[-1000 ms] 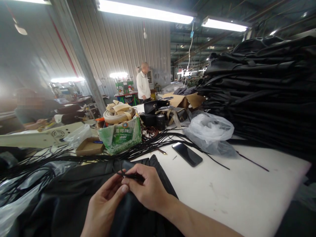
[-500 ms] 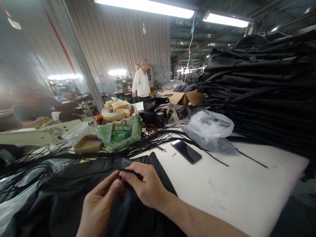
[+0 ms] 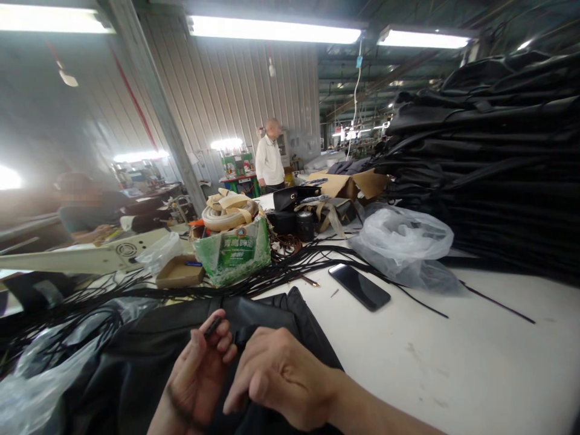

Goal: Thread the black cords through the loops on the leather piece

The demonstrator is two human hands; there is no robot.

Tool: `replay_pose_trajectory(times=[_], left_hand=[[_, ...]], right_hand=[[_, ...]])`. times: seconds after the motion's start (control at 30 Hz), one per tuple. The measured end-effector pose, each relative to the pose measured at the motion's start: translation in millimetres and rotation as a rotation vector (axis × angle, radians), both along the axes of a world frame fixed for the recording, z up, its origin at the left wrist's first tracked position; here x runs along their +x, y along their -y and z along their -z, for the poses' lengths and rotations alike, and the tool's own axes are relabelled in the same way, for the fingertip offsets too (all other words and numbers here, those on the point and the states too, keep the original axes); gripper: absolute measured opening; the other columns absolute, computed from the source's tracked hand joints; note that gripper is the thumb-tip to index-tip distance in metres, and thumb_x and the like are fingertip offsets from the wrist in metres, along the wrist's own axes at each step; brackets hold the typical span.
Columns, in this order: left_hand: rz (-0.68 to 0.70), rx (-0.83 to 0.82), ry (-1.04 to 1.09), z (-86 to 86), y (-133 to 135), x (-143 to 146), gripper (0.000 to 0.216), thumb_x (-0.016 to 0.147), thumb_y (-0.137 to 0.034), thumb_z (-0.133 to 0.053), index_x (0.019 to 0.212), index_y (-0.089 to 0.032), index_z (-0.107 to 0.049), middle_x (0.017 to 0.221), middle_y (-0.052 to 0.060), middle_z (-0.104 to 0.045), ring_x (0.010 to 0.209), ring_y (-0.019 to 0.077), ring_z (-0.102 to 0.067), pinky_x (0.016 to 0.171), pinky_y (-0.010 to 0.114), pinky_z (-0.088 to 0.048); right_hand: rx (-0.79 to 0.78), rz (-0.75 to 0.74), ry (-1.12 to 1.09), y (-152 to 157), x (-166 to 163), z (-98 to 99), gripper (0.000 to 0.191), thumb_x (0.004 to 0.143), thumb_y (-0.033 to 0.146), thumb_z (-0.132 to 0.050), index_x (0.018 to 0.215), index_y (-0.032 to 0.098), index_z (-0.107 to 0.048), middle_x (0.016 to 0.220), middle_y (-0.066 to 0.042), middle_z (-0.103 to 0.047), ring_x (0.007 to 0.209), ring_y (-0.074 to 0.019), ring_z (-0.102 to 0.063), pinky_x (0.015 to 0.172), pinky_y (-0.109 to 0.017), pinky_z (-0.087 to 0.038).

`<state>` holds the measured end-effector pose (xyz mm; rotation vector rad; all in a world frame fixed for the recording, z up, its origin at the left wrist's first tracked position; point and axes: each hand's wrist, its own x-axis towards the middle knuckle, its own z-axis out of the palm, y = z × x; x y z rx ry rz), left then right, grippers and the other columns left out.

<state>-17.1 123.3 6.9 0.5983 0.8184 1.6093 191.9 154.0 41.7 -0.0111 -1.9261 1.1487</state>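
My left hand [image 3: 202, 368] is turned palm up, its thumb and fingers closed on the end of a thin black strap [image 3: 212, 327]. A blurred dark strand crosses the left wrist. Close beside it, my right hand [image 3: 283, 374] has its fingers bent and pointing down to the left. Whatever the right fingers grip, if anything, is hidden from view. Beneath both hands lies a black leather-like piece [image 3: 136, 362], spread over the near left of the white table [image 3: 453, 356].
A phone [image 3: 360, 287] and a pen-like item [image 3: 310, 281] lie on the table beyond my hands. Behind are black straps [image 3: 254, 279], a green carton [image 3: 233, 254] and a clear plastic bag [image 3: 403, 241]. Black goods [image 3: 498, 163] are piled high at right. Two people are farther off.
My hands have parted from their shared pinch. The left has rolled palm up with the strap end; the right has moved down and right. The whole view has shifted slightly.
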Motion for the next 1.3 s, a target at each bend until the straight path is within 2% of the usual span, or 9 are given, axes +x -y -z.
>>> replay_pose_trajectory(times=[0.07, 0.2, 0.33, 0.47, 0.73, 0.93, 1.07, 1.17, 1.3], left_hand=[[0.029, -0.011, -0.099, 0.0, 5, -1, 0.06, 0.085, -0.056, -0.094, 0.131, -0.021, -0.082, 0.113, 0.011, -0.07, 0.094, 0.0178, -0.065, 0.083, 0.028, -0.063], [0.089, -0.059, -0.194, -6.0, 17, 6, 0.058, 0.083, -0.054, -0.096, 0.13, -0.022, -0.085, 0.125, 0.018, -0.078, 0.114, 0.0257, -0.073, 0.102, 0.031, -0.062], [0.128, -0.114, -0.214, -18.2, 23, 17, 0.056, 0.077, -0.057, -0.099, 0.122, -0.024, -0.088, 0.138, 0.016, -0.076, 0.13, 0.0343, -0.071, 0.11, 0.038, -0.06], [0.162, -0.059, -0.256, -22.7, 28, 25, 0.05, 0.087, -0.057, -0.091, 0.124, -0.024, -0.087, 0.141, 0.016, -0.074, 0.137, 0.0378, -0.066, 0.114, 0.041, -0.058], [0.229, -0.032, -0.252, -13.5, 26, 14, 0.047, 0.094, -0.055, -0.084, 0.132, -0.026, -0.085, 0.142, 0.018, -0.073, 0.124, 0.0338, -0.071, 0.105, 0.039, -0.062], [0.24, -0.005, -0.426, -12.1, 24, 11, 0.048, 0.098, -0.056, -0.081, 0.126, -0.017, -0.083, 0.105, 0.014, -0.073, 0.091, 0.0202, -0.063, 0.083, 0.027, -0.059], [0.249, -0.002, -0.481, -7.3, 22, 8, 0.047, 0.102, -0.056, -0.075, 0.128, -0.017, -0.081, 0.1, 0.013, -0.071, 0.088, 0.019, -0.062, 0.08, 0.027, -0.059], [0.248, 0.007, -0.481, -11.5, 21, 12, 0.046, 0.101, -0.055, -0.078, 0.127, -0.017, -0.082, 0.098, 0.013, -0.073, 0.086, 0.0184, -0.064, 0.079, 0.026, -0.06], [0.132, 0.004, -0.351, -26.0, 18, 17, 0.053, 0.091, -0.054, -0.09, 0.124, -0.012, -0.084, 0.098, 0.015, -0.073, 0.083, 0.0179, -0.066, 0.075, 0.025, -0.061]], right_hand=[[-0.016, 0.185, -0.065, -2, -2, 3.5, 0.072, 0.12, 0.061, -0.036, 0.088, 0.018, -0.084, 0.083, -0.009, -0.08, 0.085, -0.0205, -0.077, 0.09, -0.035, -0.055], [-0.107, 0.558, -0.165, -7, -2, 6.2, 0.023, 0.109, 0.037, -0.07, 0.113, 0.019, -0.084, 0.1, -0.007, -0.078, 0.083, -0.0176, -0.069, 0.075, -0.029, -0.054], [0.114, 0.436, -0.091, -9, 1, 6.2, 0.036, 0.105, 0.022, -0.072, 0.14, 0.024, -0.077, 0.137, -0.01, -0.07, 0.1, -0.0176, -0.07, 0.09, -0.03, -0.059], [0.282, 0.431, -0.006, -11, -2, 12.0, 0.033, 0.105, 0.013, -0.068, 0.136, 0.021, -0.078, 0.141, -0.012, -0.068, 0.119, -0.0208, -0.07, 0.104, -0.032, -0.058], [0.132, 0.392, -0.085, -12, -5, 13.5, 0.02, 0.106, 0.02, -0.076, 0.124, 0.023, -0.084, 0.135, -0.011, -0.071, 0.116, -0.0214, -0.072, 0.099, -0.032, -0.059], [0.141, 0.377, -0.005, -15, -2, 18.3, 0.03, 0.106, 0.015, -0.071, 0.131, 0.026, -0.083, 0.137, -0.009, -0.069, 0.107, -0.0197, -0.071, 0.098, -0.033, -0.059], [0.113, 0.374, 0.012, -17, -3, 22.3, 0.028, 0.108, 0.017, -0.07, 0.131, 0.026, -0.082, 0.131, -0.009, -0.069, 0.109, -0.0201, -0.071, 0.099, -0.033, -0.06], [0.097, 0.365, 0.028, -16, -4, 20.5, 0.026, 0.111, 0.021, -0.067, 0.131, 0.026, -0.082, 0.131, -0.009, -0.068, 0.11, -0.0198, -0.072, 0.099, -0.032, -0.06], [-0.042, 0.471, 0.074, -18, 6, 6.3, 0.036, 0.104, 0.032, -0.081, 0.138, 0.023, -0.075, 0.124, -0.007, -0.073, 0.085, -0.0149, -0.068, 0.081, -0.028, -0.058]])
